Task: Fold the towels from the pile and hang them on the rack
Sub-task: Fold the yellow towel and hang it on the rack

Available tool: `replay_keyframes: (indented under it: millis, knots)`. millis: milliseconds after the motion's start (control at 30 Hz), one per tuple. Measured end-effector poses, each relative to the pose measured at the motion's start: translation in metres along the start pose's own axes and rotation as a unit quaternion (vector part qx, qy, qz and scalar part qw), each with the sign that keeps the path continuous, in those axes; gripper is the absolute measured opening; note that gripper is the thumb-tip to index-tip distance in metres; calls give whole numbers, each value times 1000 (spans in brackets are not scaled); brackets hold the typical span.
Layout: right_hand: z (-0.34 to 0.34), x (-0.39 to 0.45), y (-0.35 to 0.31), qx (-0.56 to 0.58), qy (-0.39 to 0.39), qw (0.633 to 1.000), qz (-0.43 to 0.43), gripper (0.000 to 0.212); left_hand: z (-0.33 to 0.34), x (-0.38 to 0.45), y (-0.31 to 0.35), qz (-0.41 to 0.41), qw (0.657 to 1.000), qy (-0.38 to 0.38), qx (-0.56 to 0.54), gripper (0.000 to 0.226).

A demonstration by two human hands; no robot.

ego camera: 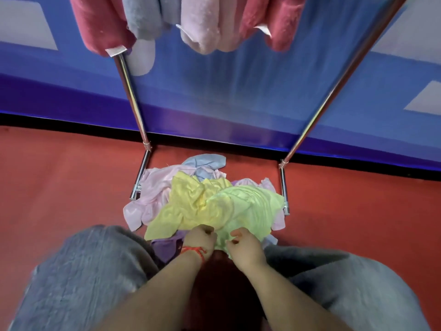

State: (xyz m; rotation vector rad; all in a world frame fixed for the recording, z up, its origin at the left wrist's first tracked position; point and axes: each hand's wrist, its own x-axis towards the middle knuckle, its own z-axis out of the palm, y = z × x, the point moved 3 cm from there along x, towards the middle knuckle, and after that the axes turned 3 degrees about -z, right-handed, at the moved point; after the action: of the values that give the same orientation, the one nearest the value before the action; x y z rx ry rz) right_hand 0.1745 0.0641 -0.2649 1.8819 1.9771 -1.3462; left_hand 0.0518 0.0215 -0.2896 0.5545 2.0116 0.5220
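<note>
While both hands, left [200, 240] and right [245, 244], grip the light green towel [248, 211] atop the pile [167, 199], chrome rack legs [133, 101] flank it; folded towels [202, 22] hang at the far side.

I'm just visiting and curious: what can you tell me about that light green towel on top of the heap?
The light green towel is thin, soft-looking cloth, crumpled and unfolded. It lies on top of the pile on the red floor, partly over a yellow towel. Both hands, left and right, pinch its near edge.
</note>
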Motion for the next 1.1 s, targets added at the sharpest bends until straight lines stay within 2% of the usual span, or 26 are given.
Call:
replay_keyframes:
  millis: [100, 233, 433, 533, 633, 733, 833, 967, 1100]
  knots:
    - [16, 17, 8, -4, -20, 999, 27, 30, 5, 22, -12, -20, 999, 5, 35, 35]
    - [32, 45, 9, -14, -18, 999, 37, 31, 21, 50, -24, -36, 997, -33, 67, 36]
    - [44, 105, -3, -11, -52, 998, 34, 34, 42, 93, -24, -33, 995, -63, 75, 37]
    - [42, 137, -1, 10, -45, 997, 57, 37, 47, 114, -24, -40, 993, -77, 76, 38]
    - [45, 166, 11, 94, -6, 989, 118, 39, 57, 133, -24, -47, 991, -105, 67, 47]
    - [60, 187, 25, 237, -2, 953, 187, 51, 64, 146, -20, -65, 991, -112, 25, 56]
    - [72, 199, 33, 273, -32, 939, 208, 50, 69, 157, -22, -87, 988, -124, -3, 59]
    - [80, 201, 37, 305, -27, 927, 218, 50, 78, 162, -30, -119, 980, -138, -78, 63]
    - [104, 210, 45, 350, -22, 909, 226, 80, 79, 160, -32, -120, 976, -147, -107, 63]
